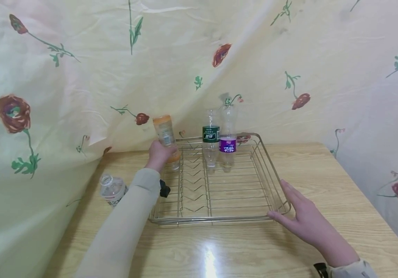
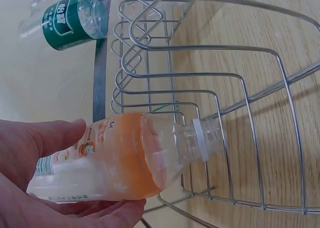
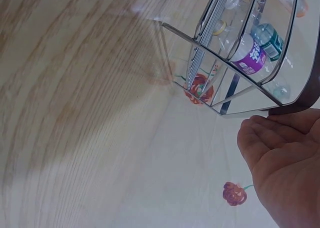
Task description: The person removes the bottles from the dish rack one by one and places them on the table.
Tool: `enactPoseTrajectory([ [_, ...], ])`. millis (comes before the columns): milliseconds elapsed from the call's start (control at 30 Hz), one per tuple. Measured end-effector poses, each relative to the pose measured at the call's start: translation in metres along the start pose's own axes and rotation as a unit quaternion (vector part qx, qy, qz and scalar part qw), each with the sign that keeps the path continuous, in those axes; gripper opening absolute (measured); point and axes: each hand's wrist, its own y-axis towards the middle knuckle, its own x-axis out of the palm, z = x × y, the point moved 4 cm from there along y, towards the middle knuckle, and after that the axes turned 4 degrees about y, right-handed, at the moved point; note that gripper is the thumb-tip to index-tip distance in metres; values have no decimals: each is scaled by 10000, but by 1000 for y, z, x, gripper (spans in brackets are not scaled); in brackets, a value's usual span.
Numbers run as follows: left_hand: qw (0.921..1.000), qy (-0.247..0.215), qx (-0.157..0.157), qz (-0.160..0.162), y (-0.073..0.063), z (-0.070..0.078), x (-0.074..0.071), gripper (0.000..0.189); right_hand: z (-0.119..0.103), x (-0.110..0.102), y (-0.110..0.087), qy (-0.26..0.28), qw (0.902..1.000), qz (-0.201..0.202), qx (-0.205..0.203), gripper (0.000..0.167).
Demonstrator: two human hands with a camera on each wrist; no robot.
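Observation:
My left hand (image 1: 162, 155) grips a clear plastic bottle (image 2: 100, 160) with an orange-and-white label at the rack's back left. The bottle is upside down, its uncapped neck down among the wires of the metal dish rack (image 1: 240, 219). Thumb and fingers lie on opposite sides of its body. At the rack's front right corner, my right hand (image 1: 301, 216) touches the frame, fingers extended along the side and thumb by the front rail. Two more inverted bottles stand in the rack's back part: one with a green label (image 1: 211, 134), one with a purple label (image 1: 227, 144).
Left of the rack, a clear bottle (image 1: 112, 189) with a white label is on the wooden table (image 1: 247, 251), partly behind my left sleeve. A small black object (image 1: 164, 189) shows beside the left cuff. Flower-patterned cloth (image 1: 171, 69) hangs behind and at both sides.

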Motion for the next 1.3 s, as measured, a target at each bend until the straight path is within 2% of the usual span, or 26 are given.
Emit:
enactPoseTrajectory([
  [467,10000,2,10,-11,-9,5,-5,63,-2,2,0,35,10000,-33,54,102],
  [700,9997,55,219,89,-15,8,-9,62,-2,2,-1,47,10000,-6,2,103],
  [967,9993,-200,307,33,-24,13,-13,64,-2,2,1,73,10000,-46,13,103],
  [1133,9991,-161,382,24,-29,17,-14,69,-2,1,1,66,9999,-64,49,104],
  [1300,9982,-80,586,37,-36,24,-16,65,-1,0,0,11,10000,7,3,103],
])
